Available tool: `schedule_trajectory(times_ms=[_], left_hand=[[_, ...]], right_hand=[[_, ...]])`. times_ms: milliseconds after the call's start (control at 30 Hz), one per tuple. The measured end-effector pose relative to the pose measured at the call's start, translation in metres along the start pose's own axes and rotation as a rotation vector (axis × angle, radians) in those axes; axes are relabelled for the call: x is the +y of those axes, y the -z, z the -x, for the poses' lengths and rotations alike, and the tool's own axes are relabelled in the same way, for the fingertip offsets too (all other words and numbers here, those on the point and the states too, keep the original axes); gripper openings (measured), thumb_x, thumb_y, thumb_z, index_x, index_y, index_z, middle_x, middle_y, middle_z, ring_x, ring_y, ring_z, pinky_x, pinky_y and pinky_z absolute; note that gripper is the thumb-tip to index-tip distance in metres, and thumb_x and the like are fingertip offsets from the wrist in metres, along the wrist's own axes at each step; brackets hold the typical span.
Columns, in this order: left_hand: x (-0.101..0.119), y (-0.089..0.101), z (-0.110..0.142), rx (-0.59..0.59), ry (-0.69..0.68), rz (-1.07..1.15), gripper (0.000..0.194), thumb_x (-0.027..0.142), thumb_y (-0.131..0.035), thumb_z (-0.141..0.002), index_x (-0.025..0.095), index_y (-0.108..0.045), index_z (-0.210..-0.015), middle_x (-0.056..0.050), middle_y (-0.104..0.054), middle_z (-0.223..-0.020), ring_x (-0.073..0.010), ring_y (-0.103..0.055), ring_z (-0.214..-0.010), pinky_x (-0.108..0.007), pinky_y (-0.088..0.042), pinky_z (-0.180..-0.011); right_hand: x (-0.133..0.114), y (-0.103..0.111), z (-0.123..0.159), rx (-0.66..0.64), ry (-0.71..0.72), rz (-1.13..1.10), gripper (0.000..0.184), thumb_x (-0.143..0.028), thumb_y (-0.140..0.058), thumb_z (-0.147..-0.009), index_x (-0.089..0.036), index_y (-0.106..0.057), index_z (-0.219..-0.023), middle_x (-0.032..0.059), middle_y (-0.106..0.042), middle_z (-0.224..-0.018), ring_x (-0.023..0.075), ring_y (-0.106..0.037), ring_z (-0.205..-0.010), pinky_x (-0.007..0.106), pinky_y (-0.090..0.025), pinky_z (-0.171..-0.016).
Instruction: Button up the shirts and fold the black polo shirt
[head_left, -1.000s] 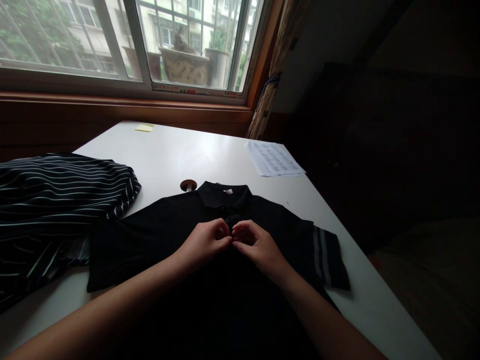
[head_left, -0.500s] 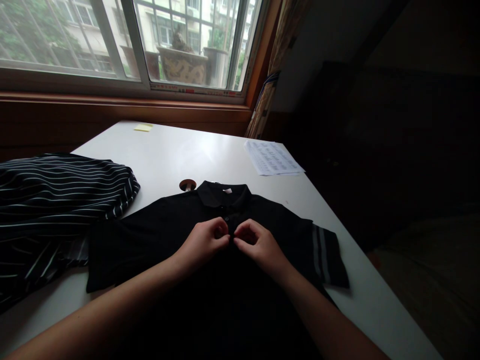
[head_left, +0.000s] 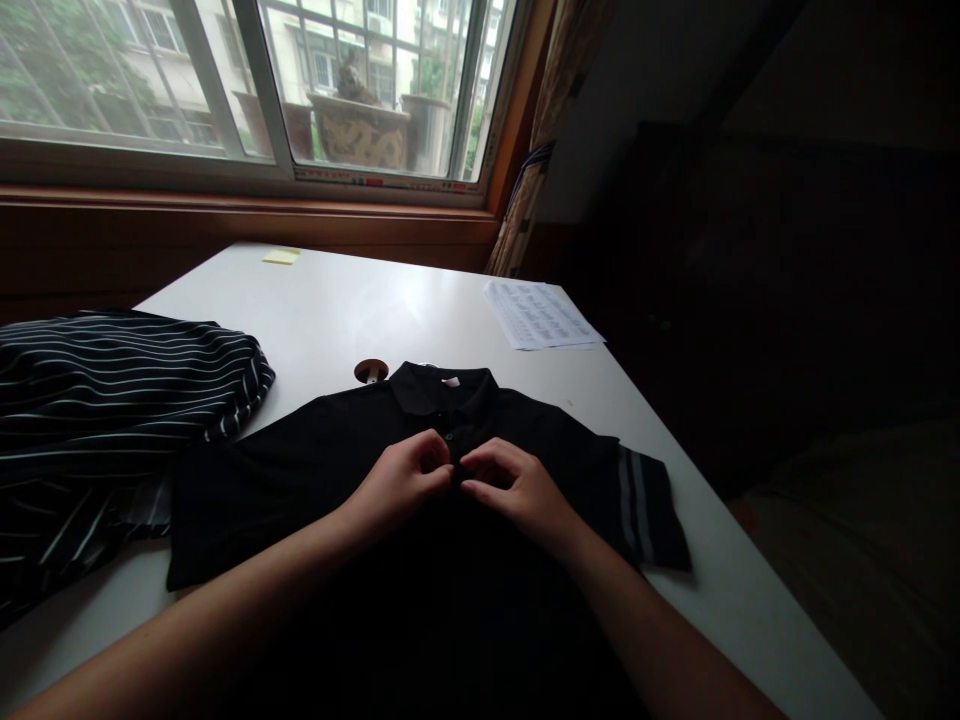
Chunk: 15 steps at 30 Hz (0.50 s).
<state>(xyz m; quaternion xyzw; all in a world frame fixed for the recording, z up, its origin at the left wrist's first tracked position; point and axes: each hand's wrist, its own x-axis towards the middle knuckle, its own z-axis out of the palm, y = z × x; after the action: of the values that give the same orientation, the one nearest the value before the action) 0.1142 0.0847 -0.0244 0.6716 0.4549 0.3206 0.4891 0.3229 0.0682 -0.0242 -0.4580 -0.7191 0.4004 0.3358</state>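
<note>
A black polo shirt (head_left: 337, 440) lies face up with its collar (head_left: 439, 392) toward the window and two grey stripes on the right sleeve. Over its button placket, just below a small button (head_left: 449, 436), both hands meet. My left hand (head_left: 401, 478) is pinched, thumb against curled forefinger, on the placket's fabric. Close beside it, my right hand (head_left: 525, 490) has its thumb and forefinger a little apart at the same placket, and no cloth shows between them. The dark fabric hides fine detail under the fingertips.
A black-and-white striped garment (head_left: 120, 390) is heaped at the left of the white table (head_left: 360, 310). Printed papers (head_left: 544, 315) lie near the right edge, a yellow sticky note (head_left: 281, 257) at the far left. Behind the collar is a round brown-rimmed hole (head_left: 371, 371).
My right thumb and forefinger have parted slightly at the placket. My left hand keeps its pinch. The whole view has shifted a little.
</note>
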Motion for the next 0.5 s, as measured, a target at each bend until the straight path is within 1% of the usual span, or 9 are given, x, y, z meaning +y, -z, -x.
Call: schedule_trajectory(times_ms=[100,233,367,500], left_hand=[[-0.0026,-0.0002,-0.0006,0.002,-0.011,0.034,0.011,0.027,-0.063,-0.08,0.017,-0.062,-0.083,0.001,-0.063,-0.075,-0.015,-0.059,-0.07,-0.024,-0.043,-0.062],[-0.0021,-0.0005,0.0003,0.007,-0.014,0.073,0.011,0.028,-0.064,-0.08,0.017,-0.062,-0.083,0.001,-0.063,-0.075,-0.0148,-0.059,-0.07,-0.023,-0.044,-0.063],[-0.0004,-0.0009,0.0022,0.025,-0.033,0.032,0.009,0.026,-0.064,-0.081,0.017,-0.062,-0.083,0.001,-0.063,-0.076,-0.0141,-0.058,-0.071,-0.023,-0.044,-0.064],[-0.0012,-0.0029,0.0033,0.046,-0.074,-0.021,0.006,0.022,-0.063,-0.08,0.018,-0.061,-0.084,0.002,-0.063,-0.077,-0.0139,-0.058,-0.072,-0.023,-0.044,-0.066]], right_hand=[[-0.0006,-0.0004,0.0009,0.019,-0.003,-0.003,0.017,-0.03,-0.072,-0.083,-0.023,-0.07,-0.098,0.0024,-0.067,-0.094,0.0176,-0.065,-0.084,0.03,-0.053,-0.076],[-0.0046,-0.0002,0.0005,0.065,0.044,0.05,0.007,-0.029,-0.068,-0.087,-0.023,-0.07,-0.088,0.0023,-0.068,-0.089,0.0182,-0.065,-0.084,0.031,-0.051,-0.079],[-0.005,0.0001,-0.0002,0.078,0.065,0.094,0.006,-0.028,-0.067,-0.087,-0.023,-0.071,-0.086,0.0025,-0.069,-0.088,0.0186,-0.065,-0.085,0.032,-0.05,-0.081],[-0.0026,-0.0001,-0.0004,0.07,0.027,0.087,0.005,-0.026,-0.069,-0.085,-0.023,-0.072,-0.087,0.0025,-0.07,-0.089,0.0187,-0.065,-0.085,0.031,-0.05,-0.08]])
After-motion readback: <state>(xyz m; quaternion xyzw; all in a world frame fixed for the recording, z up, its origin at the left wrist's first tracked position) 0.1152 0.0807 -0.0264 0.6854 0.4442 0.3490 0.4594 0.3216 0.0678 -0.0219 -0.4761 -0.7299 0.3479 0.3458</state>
